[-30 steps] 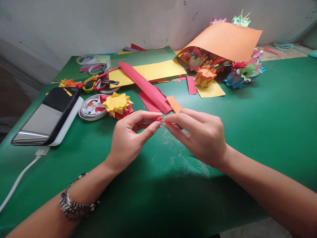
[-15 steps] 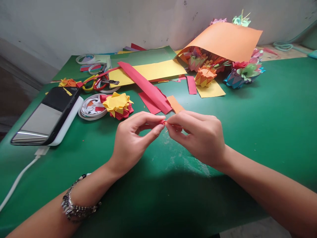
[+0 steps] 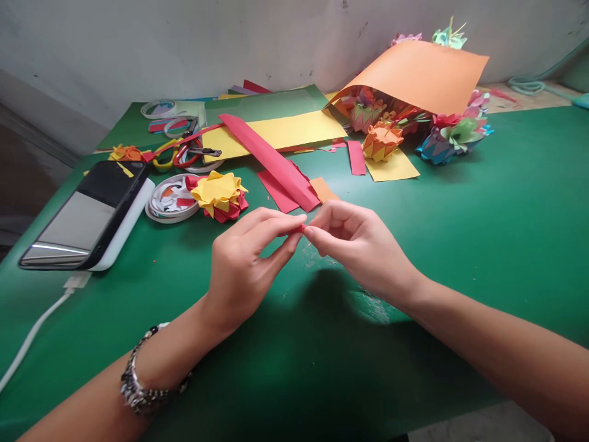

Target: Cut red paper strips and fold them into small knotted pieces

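Between the fingertips of both hands is a small piece of red paper (image 3: 300, 229), mostly hidden by the fingers. My left hand (image 3: 251, 264) pinches it between thumb and fingers. From the other side, my right hand (image 3: 363, 248) grips its right end with thumb and forefinger, the remaining fingers curled. Just beyond the hands lie a long red paper strip (image 3: 271, 162) and an orange paper piece (image 3: 323, 189). A yellow and red folded paper flower (image 3: 221, 193) sits up and left of my left hand.
On the green table (image 3: 460, 245), a phone (image 3: 83, 215) rests on a white block with a cable at left. Scissors (image 3: 177, 153) and tape rolls (image 3: 171, 199) lie behind it. A paper bouquet in an orange wrap (image 3: 414, 73) stands back right.
My right hand has rolled over, its thumb now facing me and its fingers curled behind. My left wrist has shifted slightly right. The red paper stays pinched in the same place.
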Available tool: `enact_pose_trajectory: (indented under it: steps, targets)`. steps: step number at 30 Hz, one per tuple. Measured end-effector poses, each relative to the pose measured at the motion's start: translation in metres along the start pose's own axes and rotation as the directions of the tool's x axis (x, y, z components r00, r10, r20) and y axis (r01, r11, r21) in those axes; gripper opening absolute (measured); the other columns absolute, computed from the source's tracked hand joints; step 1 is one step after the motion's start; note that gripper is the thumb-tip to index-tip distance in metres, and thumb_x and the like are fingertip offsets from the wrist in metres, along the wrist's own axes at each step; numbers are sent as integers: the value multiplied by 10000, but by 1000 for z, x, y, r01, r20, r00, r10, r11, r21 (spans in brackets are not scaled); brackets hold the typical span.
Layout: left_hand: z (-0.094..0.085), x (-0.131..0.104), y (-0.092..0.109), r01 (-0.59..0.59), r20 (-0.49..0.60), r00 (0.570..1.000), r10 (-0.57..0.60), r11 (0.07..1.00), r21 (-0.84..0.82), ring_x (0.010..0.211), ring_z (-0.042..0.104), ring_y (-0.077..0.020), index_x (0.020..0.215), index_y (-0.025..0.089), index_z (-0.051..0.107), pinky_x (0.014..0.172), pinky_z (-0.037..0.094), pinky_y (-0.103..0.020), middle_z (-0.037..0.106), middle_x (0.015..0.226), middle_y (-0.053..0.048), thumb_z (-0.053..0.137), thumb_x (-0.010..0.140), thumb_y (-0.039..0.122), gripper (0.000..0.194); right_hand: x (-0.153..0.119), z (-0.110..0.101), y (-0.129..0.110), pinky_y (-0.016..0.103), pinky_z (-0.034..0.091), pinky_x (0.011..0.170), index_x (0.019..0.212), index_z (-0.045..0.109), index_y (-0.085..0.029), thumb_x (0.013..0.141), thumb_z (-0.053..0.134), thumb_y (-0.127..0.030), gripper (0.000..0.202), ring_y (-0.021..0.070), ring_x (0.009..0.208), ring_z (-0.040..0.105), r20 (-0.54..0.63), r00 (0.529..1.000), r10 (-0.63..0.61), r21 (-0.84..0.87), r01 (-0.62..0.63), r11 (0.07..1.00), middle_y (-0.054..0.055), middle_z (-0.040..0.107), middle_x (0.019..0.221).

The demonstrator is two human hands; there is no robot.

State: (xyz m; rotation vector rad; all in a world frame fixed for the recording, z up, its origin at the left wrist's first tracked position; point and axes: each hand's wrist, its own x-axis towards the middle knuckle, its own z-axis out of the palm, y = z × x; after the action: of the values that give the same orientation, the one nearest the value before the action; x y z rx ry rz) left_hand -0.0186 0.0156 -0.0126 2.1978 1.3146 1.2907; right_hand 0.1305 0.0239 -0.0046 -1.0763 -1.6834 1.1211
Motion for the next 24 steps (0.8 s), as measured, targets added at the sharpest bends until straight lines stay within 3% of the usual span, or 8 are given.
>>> enact_pose_trajectory:
  steps: [3, 6, 8, 11, 18, 24]
  targets:
    - [0, -1, 3, 80, 22, 997, -78, 994, -69, 743, 607, -134, 854, 231, 674, 690, 510, -235, 675, 824, -1, 562, 763, 195, 149, -3, 2, 5, 173, 329, 451, 600, 482, -157, 793, 508, -184, 197, 48, 484, 387, -94, 950, -299, -341, 252, 906, -47, 445, 530]
    - [-1, -2, 5, 185, 38, 983, -181, 973, -140, 757, 613, -133, 865, 229, 676, 653, 514, -212, 675, 836, 3, 574, 758, 215, 149, -3, -2, 9, 196, 335, 495, 599, 525, -177, 815, 470, -160, 223, 63, 499, 407, 25, 816, -577, -668, 443, 598, -33, 490, 536]
    - [-1, -2, 5, 229, 39, 973, -226, 956, -184, 777, 618, -136, 876, 222, 677, 661, 512, -207, 679, 847, 1, 588, 750, 226, 154, 0, -7, 9, 215, 330, 505, 624, 556, -200, 839, 440, -181, 246, 74, 504, 421, 150, 752, -642, -764, 500, 408, -25, 522, 547]
    - [-1, -2, 4, 279, 59, 960, -273, 923, -266, 787, 623, -136, 893, 217, 676, 672, 514, -211, 685, 870, -6, 601, 745, 248, 169, 4, -14, 5, 236, 313, 495, 681, 584, -230, 867, 393, -205, 268, 86, 506, 431, 250, 721, -647, -808, 523, 271, -20, 542, 554]
    - [-3, -1, 0, 280, 67, 960, -274, 901, -332, 777, 625, -121, 855, 221, 673, 677, 524, -203, 686, 842, 6, 629, 725, 234, 138, 3, -15, 4, 229, 376, 530, 727, 589, -212, 847, 435, -171, 199, 96, 548, 484, 268, 712, -649, -794, 544, 270, -4, 570, 596]
    - [-3, 3, -2, 347, 129, 937, -325, 828, -440, 706, 638, -123, 805, 212, 649, 646, 547, -217, 682, 797, 3, 659, 692, 228, 114, -1, -12, 1, 209, 432, 574, 783, 601, -197, 824, 473, -140, 146, 88, 602, 535, 105, 780, -617, -690, 504, 519, 4, 619, 676]
